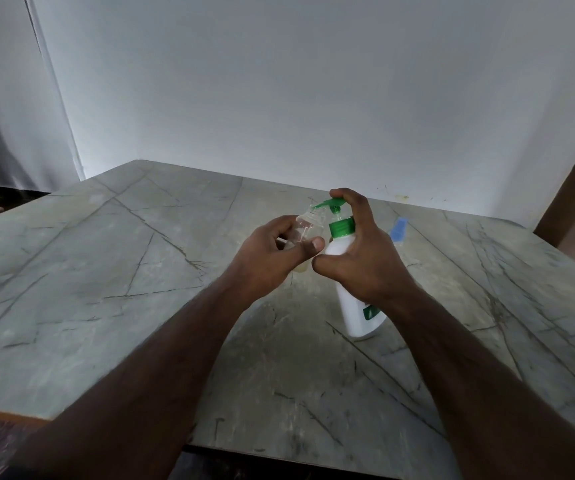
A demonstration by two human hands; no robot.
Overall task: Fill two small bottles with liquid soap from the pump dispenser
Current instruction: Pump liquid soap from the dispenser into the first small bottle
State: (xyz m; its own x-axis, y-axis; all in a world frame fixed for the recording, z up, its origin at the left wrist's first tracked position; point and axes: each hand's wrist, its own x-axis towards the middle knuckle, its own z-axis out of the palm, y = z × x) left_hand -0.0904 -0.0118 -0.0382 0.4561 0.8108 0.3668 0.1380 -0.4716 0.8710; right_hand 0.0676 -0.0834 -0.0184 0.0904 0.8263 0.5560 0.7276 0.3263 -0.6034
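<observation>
At frame centre, our left hand point(272, 258) grips the small clear bottle point(308, 227) tilted mouth-up beneath the green spout so soap lands inside, while our right hand point(359, 251) wraps the pump dispenser point(355, 306) standing on the desk point(106, 271), forefinger atop its head.

Both forearms bare to frame edge, no sleeves; left grip point(272, 258) & right grip point(362, 261) ungloved.
</observation>
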